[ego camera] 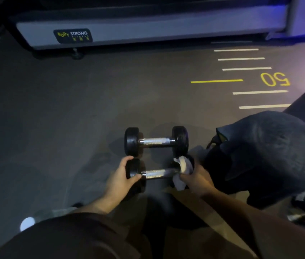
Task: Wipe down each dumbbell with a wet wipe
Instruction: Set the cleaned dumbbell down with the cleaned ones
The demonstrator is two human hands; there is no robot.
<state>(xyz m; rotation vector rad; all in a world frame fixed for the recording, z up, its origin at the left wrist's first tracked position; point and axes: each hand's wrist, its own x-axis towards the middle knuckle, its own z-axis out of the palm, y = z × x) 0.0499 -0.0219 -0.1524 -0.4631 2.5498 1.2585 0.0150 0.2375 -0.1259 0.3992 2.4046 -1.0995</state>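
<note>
Nearest the camera, the person's knees fill the bottom of the view, in dark brown cloth, with both forearms reaching forward over the floor (54, 109).

The left hand (121, 176) grasps the near dumbbell (157, 173) by its left black head: the thumb lies on the inner face next to the chrome handle and the fingers curl over the outer rim. That grip is clenched round the weight. The right hand (196, 176) pinches a white wet wipe (182, 170) against the right head of the same dumbbell; the wipe is bunched over the inner face and top of that head and hangs down a little below the hand. This grip is clenched on the wipe. The chrome handle between the two hands is bare and bright.

Just beyond, nearly touching it and parallel to it, the far dumbbell (156, 142) lies on the floor with no hand on it, black heads at each end of a chrome handle.

To the right sits a dark bag (269, 150), slumped on the floor beside the right hand.

Farther off, white floor lines (241, 58) run in a ladder with one yellow line and a yellow "50". At the back stands the grey base of a gym machine (148, 28) with a "BODY STRONG" label.
</note>
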